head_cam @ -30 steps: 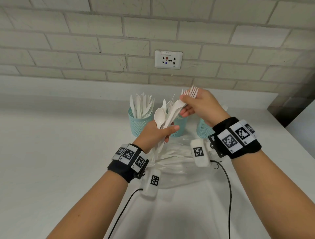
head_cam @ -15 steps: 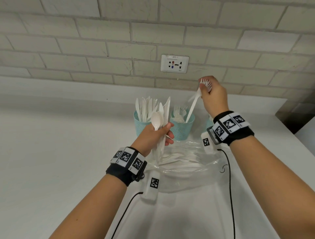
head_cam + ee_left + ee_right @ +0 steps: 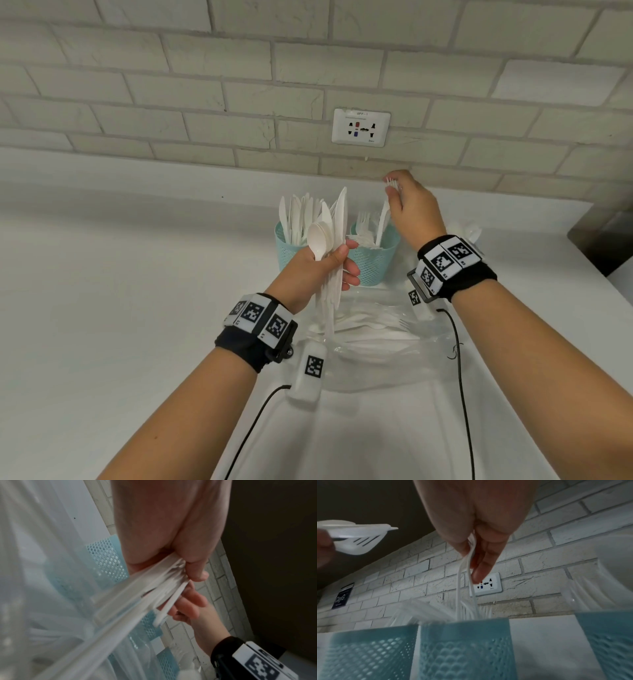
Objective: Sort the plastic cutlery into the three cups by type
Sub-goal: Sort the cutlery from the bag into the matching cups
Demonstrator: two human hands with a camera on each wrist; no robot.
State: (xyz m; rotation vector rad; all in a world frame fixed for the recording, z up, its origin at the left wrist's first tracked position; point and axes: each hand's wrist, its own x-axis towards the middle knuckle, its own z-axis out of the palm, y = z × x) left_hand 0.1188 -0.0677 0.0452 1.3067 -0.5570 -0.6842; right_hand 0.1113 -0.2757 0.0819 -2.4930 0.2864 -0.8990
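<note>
A: What does the left hand (image 3: 310, 270) hold?

B: Its grip is curled round a bunch of white plastic cutlery (image 3: 329, 246), upright, with a spoon bowl and a knife blade sticking up above the fist and the handles hanging below. The left wrist view shows the thumb and fingers (image 3: 193, 604) pressed on those handles.

A: And the right hand (image 3: 414, 212)?

B: It pinches white plastic forks (image 3: 383, 221) near the tines, handles down, their lower ends inside the middle teal mesh plastic cup (image 3: 373, 260). From the right wrist I count two thin handles running from the fingertips (image 3: 479, 572) into that cup.

A: Where are the cups?

B: In a row near the back edge of the white desk (image 3: 120, 308), below the brick wall. The left teal mesh cup (image 3: 286, 246) holds upright white knives; the middle one holds forks; the right teal mesh cup (image 3: 611, 642) is mostly hidden behind the right wrist in the head view, with white spoon ends showing above it.

A: Anything left unsorted?

B: More white cutlery lies on a clear plastic bag (image 3: 383, 363) in front of the cups, between the two forearms.
</note>
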